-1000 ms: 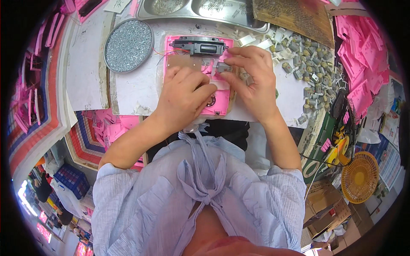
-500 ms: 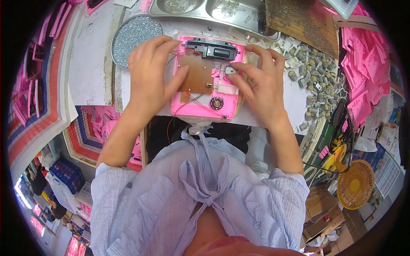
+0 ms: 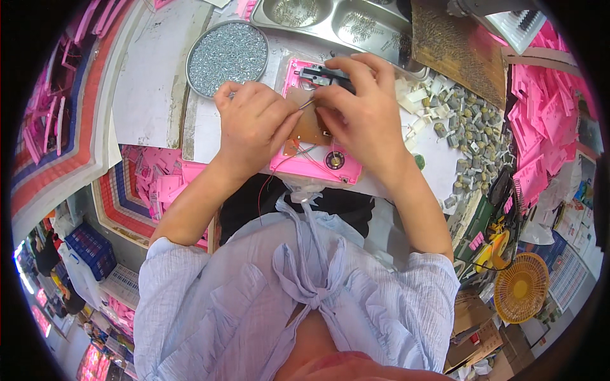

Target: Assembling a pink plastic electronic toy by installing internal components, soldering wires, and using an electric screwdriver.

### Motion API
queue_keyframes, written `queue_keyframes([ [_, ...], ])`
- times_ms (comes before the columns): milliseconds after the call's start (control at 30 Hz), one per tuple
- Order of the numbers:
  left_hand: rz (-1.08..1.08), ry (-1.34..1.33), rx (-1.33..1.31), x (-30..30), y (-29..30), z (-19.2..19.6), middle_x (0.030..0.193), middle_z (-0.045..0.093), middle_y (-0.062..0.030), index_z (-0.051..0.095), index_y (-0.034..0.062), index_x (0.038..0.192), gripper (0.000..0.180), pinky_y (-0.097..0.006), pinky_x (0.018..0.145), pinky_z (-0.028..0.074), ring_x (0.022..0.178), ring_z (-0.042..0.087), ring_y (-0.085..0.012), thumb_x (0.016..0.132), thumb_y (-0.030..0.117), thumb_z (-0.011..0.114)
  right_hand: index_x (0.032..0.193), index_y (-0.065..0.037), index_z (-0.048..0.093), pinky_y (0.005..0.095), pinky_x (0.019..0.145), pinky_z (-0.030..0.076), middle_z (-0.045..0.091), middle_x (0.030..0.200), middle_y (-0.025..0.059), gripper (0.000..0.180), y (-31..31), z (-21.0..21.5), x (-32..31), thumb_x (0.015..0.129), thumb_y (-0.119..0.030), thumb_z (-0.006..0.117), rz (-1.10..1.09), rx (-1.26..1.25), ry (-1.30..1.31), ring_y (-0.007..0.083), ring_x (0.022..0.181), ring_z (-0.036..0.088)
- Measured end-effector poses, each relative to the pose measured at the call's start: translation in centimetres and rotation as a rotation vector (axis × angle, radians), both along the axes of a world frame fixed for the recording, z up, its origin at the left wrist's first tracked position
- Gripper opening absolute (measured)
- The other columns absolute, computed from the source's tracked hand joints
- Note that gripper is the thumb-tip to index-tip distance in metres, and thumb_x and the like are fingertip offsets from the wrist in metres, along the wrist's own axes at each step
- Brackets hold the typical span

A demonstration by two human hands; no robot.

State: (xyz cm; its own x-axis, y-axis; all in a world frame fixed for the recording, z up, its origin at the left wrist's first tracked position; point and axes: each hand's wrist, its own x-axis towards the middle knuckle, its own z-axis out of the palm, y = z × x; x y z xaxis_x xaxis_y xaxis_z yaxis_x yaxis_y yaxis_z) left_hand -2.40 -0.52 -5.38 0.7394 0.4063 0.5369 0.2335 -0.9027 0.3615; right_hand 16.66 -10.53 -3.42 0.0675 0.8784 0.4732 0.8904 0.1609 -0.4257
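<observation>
A pink plastic casing (image 3: 307,169) lies in front of me on the worktable, with a brown circuit board (image 3: 309,127), a black plastic part (image 3: 311,74) and a small round speaker (image 3: 335,160) in it. Thin red wires run across its lower part. My left hand (image 3: 257,124) is closed in a pinch above the board. Facing it, my right hand (image 3: 365,105) pinches too and covers the casing's right side. Between the two sets of fingertips shows a thin greyish piece (image 3: 307,103), too small to name. Which hand grips it is unclear.
Beyond my left hand stands a round tin of small screws (image 3: 227,54). A metal compartment tray (image 3: 330,28) is at the back. Several small motors (image 3: 454,114) are strewn at the right, beside pink plastic parts (image 3: 546,114). More pink parts (image 3: 152,184) fill a bin at left.
Both hands have left the casing's two sides and come together in pinches over the circuit board. The thin greyish piece now shows between them. The view has shifted slightly.
</observation>
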Motion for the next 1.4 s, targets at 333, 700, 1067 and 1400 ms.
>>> queue_keyframes([
  [333,-0.008,0.019,-0.024,0.0,0.6,0.3,0.086,0.064,-0.0016,0.071,0.0140,0.099,0.022,-0.043,0.091,0.035,0.088,0.061,-0.0234,0.079,0.013,0.079,0.082,-0.008,0.071,0.0458,0.092,0.052,0.069,0.120,0.0078,0.016,1.2,-0.1,-0.3,0.066,-0.009,0.076,0.035,0.056,-0.150,0.0378,0.116,0.058],
  [700,-0.055,-0.201,-0.288,-2.4,0.2,1.1,0.127,0.053,-0.0198,0.050,0.0001,0.140,0.075,-0.042,0.092,0.047,0.110,0.055,-0.0328,0.070,0.008,0.075,0.079,-0.007,0.068,0.0497,0.094,0.050,0.066,0.125,0.0082,0.020,-1.0,-1.9,1.0,0.065,-0.017,0.077,0.078,0.119,0.000,0.0370,0.122,0.056],
  [1067,-0.133,-0.046,-0.730,3.5,-0.6,2.9,0.107,0.070,-0.0044,0.068,-0.0012,0.119,0.027,-0.020,0.066,0.047,0.078,0.059,-0.0047,0.093,-0.004,0.063,0.080,-0.009,0.068,0.0462,0.107,0.042,0.065,0.122,0.0080,0.010,-2.5,-1.6,2.5,0.075,-0.013,0.077,-0.032,0.220,0.415,0.0374,0.125,0.049],
  [1400,-0.232,-0.376,-0.186,3.4,-2.4,10.2,0.109,0.070,-0.0144,0.069,-0.0004,0.111,0.026,-0.033,0.081,0.052,0.089,0.065,-0.0247,0.087,-0.009,0.064,0.082,-0.011,0.072,0.0452,0.103,0.040,0.067,0.120,0.0092,0.009,-2.7,-2.0,3.5,0.077,-0.016,0.078,-0.072,0.174,0.448,0.0326,0.117,0.054],
])
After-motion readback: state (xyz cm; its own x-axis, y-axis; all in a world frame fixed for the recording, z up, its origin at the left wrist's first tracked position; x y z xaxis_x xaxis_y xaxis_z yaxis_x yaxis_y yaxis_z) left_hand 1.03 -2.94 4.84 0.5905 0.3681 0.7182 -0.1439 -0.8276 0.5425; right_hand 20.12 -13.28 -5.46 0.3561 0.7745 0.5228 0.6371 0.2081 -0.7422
